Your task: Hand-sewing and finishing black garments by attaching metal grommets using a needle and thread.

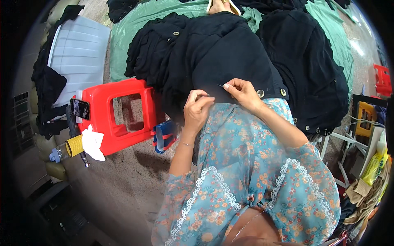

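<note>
A black garment (pixel 230 53) with round, light-rimmed buttons is spread across my lap over a blue floral dress (pixel 242 135). My right hand (pixel 243 93) is above its near edge, thumb and forefinger pinching a thin needle (pixel 221 85) that points left. To the left, my left hand (pixel 198 110) is raised beside the garment with its fingertips drawn together. Whatever lies between those fingertips is too small to make out. No thread can be seen clearly between the hands. Two of the buttons (pixel 260 93) lie close to my right wrist.
On my left stands a red plastic stool (pixel 98 102) with a phone (pixel 80 109), white tissue (pixel 92 142) and a bottle (pixel 61 151) by it. More black garments (pixel 303 61) lie on a green sheet (pixel 123 45). A person's foot (pixel 221 6) shows at the top.
</note>
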